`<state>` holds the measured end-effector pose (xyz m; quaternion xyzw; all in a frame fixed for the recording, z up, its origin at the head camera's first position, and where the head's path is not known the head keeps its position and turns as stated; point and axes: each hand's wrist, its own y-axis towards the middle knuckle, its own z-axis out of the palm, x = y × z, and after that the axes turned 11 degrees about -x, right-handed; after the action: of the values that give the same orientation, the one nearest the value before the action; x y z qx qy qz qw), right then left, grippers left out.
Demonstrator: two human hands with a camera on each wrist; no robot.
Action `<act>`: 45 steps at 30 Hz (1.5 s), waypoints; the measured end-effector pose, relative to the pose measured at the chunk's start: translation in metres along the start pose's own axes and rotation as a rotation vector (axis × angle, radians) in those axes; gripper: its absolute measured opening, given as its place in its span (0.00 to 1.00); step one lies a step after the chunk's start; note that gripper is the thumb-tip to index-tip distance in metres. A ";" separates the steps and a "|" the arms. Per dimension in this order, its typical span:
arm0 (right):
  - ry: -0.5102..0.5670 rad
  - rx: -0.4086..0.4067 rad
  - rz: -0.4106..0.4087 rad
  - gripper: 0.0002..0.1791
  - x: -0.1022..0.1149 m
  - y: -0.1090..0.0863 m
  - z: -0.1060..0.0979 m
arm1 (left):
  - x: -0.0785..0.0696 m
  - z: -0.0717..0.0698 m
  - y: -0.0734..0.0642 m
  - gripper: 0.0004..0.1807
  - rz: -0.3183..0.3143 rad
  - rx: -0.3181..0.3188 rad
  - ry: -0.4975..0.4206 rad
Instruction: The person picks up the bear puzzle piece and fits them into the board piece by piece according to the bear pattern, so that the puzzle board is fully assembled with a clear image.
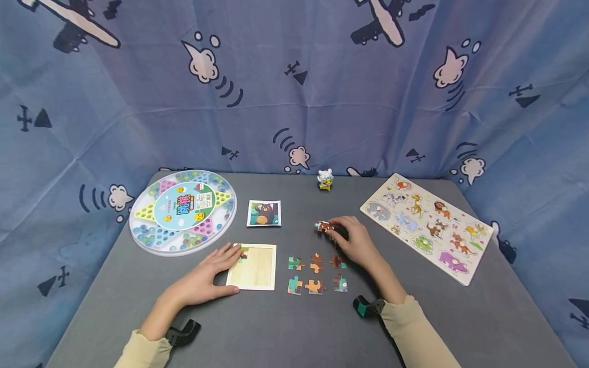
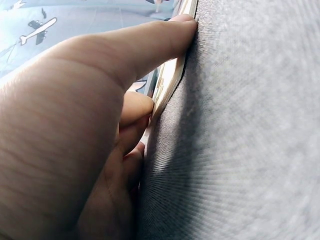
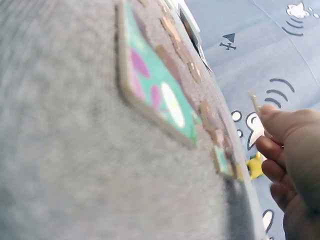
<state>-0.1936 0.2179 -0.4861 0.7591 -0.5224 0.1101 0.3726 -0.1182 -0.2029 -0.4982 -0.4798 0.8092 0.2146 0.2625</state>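
My left hand [image 1: 207, 276] lies with extended fingers along the left side of a light wooden puzzle tray [image 1: 264, 267]. A green-brown jigsaw piece [image 1: 243, 253] sits in the tray's upper left corner, partly under the fingertips. In the left wrist view the thumb touches the tray's edge [image 2: 172, 75]. My right hand [image 1: 353, 243] pinches a brown and white jigsaw piece [image 1: 323, 227], seen edge-on in the right wrist view. Several loose pieces lie in two rows right of the tray, among them a green one [image 1: 340, 283] and an orange one [image 1: 315, 286].
Behind the tray lies a bear picture card [image 1: 264, 213]. A round Chinese checkers board [image 1: 181, 246] is at the left, an animal peg puzzle board [image 1: 425, 225] at the right. At the back stands a small white and yellow figurine [image 1: 325, 179], before a blue curtain [image 1: 257, 76].
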 end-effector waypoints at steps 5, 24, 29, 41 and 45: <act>0.005 0.024 0.012 0.17 0.014 0.008 -0.001 | 0.000 0.000 0.000 0.51 0.004 -0.004 0.001; 0.133 0.080 -0.087 0.15 0.091 0.026 0.052 | -0.003 -0.001 0.002 0.51 -0.013 0.001 0.008; 0.156 0.118 -0.113 0.14 0.110 0.020 0.068 | -0.005 -0.002 0.002 0.51 -0.009 -0.002 0.002; 0.090 0.186 -0.125 0.13 0.124 0.001 0.090 | -0.005 -0.001 -0.003 0.50 0.010 -0.028 -0.009; 0.052 0.188 -0.141 0.13 0.122 -0.002 0.093 | -0.004 0.000 -0.002 0.50 0.014 -0.034 -0.013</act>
<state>-0.1600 0.0684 -0.4836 0.8225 -0.4449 0.1520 0.3200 -0.1150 -0.2016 -0.4961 -0.4771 0.8071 0.2333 0.2578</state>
